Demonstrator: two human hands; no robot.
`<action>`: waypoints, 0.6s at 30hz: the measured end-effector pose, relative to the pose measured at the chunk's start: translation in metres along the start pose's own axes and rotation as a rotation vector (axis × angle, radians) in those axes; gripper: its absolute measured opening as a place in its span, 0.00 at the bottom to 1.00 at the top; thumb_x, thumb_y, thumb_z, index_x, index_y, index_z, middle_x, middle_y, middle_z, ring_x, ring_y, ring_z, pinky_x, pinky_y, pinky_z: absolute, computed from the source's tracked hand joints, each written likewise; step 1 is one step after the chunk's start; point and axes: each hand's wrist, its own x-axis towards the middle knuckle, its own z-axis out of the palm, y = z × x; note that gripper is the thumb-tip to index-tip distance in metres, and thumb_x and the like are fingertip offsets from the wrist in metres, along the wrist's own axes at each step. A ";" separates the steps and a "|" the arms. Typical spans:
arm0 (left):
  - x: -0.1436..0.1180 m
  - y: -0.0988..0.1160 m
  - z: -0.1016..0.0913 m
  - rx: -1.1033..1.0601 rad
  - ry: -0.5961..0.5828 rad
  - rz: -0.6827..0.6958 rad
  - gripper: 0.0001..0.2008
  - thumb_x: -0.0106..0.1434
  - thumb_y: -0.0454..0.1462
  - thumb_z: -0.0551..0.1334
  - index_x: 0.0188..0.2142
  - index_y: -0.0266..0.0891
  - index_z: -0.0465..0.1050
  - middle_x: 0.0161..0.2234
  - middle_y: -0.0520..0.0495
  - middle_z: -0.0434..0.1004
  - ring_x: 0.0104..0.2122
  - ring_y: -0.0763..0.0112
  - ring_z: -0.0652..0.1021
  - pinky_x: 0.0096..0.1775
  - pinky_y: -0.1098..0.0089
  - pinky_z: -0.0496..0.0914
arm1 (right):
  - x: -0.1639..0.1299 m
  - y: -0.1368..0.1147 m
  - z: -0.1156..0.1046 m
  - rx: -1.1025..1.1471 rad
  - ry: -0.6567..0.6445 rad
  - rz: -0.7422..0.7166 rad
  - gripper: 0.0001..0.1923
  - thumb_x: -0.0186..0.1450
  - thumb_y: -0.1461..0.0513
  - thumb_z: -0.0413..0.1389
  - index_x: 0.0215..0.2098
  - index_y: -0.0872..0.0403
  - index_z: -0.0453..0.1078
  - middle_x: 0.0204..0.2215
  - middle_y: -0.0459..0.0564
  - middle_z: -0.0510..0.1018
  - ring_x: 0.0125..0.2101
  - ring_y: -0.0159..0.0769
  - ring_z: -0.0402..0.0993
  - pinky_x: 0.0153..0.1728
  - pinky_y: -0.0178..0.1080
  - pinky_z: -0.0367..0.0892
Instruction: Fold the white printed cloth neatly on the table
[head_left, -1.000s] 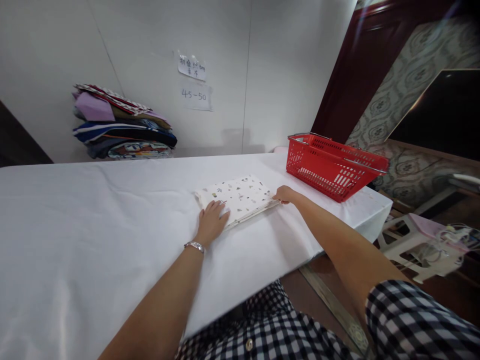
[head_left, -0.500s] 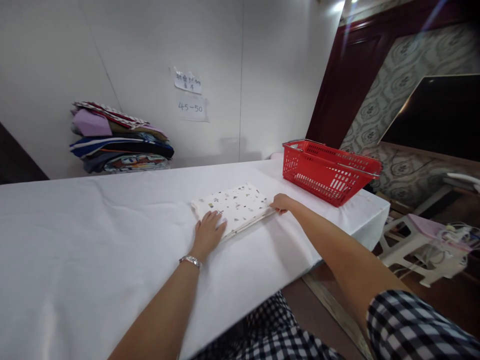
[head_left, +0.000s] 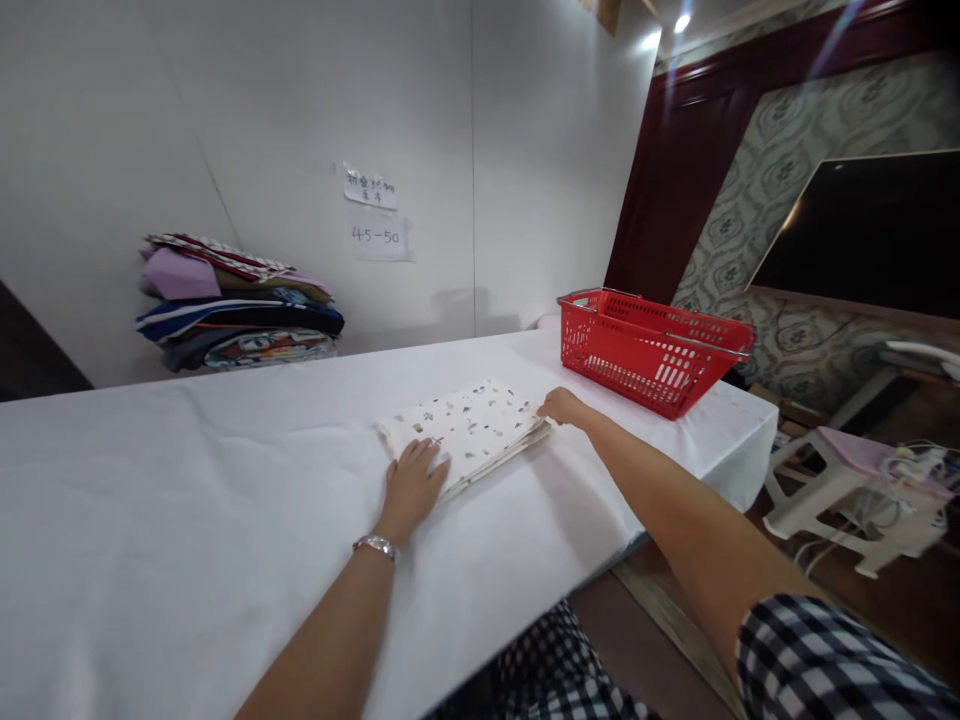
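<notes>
Head view suggested that the loose layers of the folded white cloth printed with small grey-green motifs (head_left: 474, 430) could skew if the right hand (head_left: 562, 407) tugged only some of them, or the left hand (head_left: 411, 486) pressed too lightly. It lay between them on the white-draped counter (head_left: 225, 520), the right grip pinching its right corner, the left spread flat over its left edge.
</notes>
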 end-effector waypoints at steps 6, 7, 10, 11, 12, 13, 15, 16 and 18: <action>-0.001 0.002 -0.002 -0.001 -0.017 -0.013 0.22 0.65 0.48 0.48 0.54 0.44 0.66 0.61 0.47 0.58 0.62 0.59 0.55 0.59 0.50 0.50 | -0.004 0.007 0.011 0.025 -0.056 -0.026 0.13 0.58 0.60 0.54 0.21 0.61 0.72 0.11 0.48 0.70 0.18 0.32 0.69 0.22 0.31 0.59; -0.001 0.002 -0.002 -0.002 -0.016 -0.011 0.22 0.65 0.48 0.48 0.54 0.44 0.66 0.61 0.47 0.59 0.62 0.59 0.55 0.59 0.50 0.50 | -0.003 0.007 0.014 0.031 -0.064 -0.028 0.13 0.58 0.60 0.54 0.21 0.61 0.72 0.11 0.48 0.70 0.17 0.32 0.68 0.22 0.31 0.60; -0.001 0.001 -0.002 0.001 -0.009 -0.002 0.22 0.65 0.47 0.49 0.54 0.43 0.66 0.61 0.47 0.59 0.62 0.60 0.55 0.59 0.52 0.51 | 0.003 0.009 0.019 0.055 -0.096 -0.029 0.14 0.60 0.59 0.54 0.24 0.61 0.73 0.11 0.47 0.70 0.15 0.31 0.67 0.22 0.31 0.60; -0.001 0.001 -0.002 0.001 -0.008 -0.001 0.22 0.65 0.47 0.49 0.54 0.43 0.66 0.61 0.47 0.59 0.62 0.60 0.55 0.59 0.52 0.51 | 0.006 0.010 0.021 0.061 -0.107 -0.026 0.14 0.60 0.58 0.54 0.25 0.61 0.73 0.11 0.47 0.70 0.15 0.30 0.66 0.21 0.31 0.61; -0.001 0.002 -0.002 -0.001 -0.009 -0.003 0.22 0.65 0.47 0.49 0.54 0.43 0.66 0.61 0.47 0.59 0.62 0.60 0.55 0.59 0.52 0.51 | 0.009 0.011 0.022 0.064 -0.117 -0.024 0.14 0.61 0.58 0.54 0.26 0.62 0.73 0.11 0.47 0.70 0.14 0.30 0.66 0.21 0.31 0.61; -0.001 0.002 -0.002 -0.004 -0.010 -0.005 0.22 0.65 0.47 0.49 0.54 0.43 0.66 0.61 0.47 0.59 0.62 0.60 0.55 0.59 0.52 0.51 | 0.011 0.012 0.023 0.063 -0.125 -0.022 0.15 0.61 0.58 0.53 0.27 0.62 0.73 0.11 0.47 0.70 0.14 0.30 0.66 0.21 0.32 0.61; -0.001 0.002 -0.002 -0.009 -0.011 -0.004 0.22 0.65 0.47 0.49 0.54 0.43 0.66 0.61 0.47 0.59 0.62 0.60 0.55 0.59 0.52 0.51 | 0.015 0.013 0.024 0.052 -0.135 -0.025 0.15 0.61 0.58 0.53 0.27 0.63 0.73 0.11 0.47 0.69 0.14 0.30 0.65 0.21 0.32 0.61; -0.001 0.003 -0.002 -0.010 -0.012 -0.001 0.22 0.65 0.47 0.49 0.54 0.43 0.66 0.61 0.47 0.59 0.62 0.60 0.55 0.59 0.52 0.51 | 0.017 0.013 0.024 0.043 -0.137 -0.029 0.16 0.61 0.58 0.53 0.26 0.63 0.73 0.10 0.47 0.69 0.14 0.30 0.65 0.21 0.32 0.61; -0.002 0.004 -0.003 -0.008 -0.012 0.002 0.22 0.65 0.47 0.49 0.54 0.44 0.66 0.61 0.47 0.59 0.62 0.60 0.55 0.59 0.51 0.51 | 0.019 0.013 0.024 0.019 -0.140 -0.039 0.16 0.61 0.58 0.53 0.24 0.63 0.73 0.10 0.47 0.68 0.14 0.30 0.65 0.22 0.32 0.61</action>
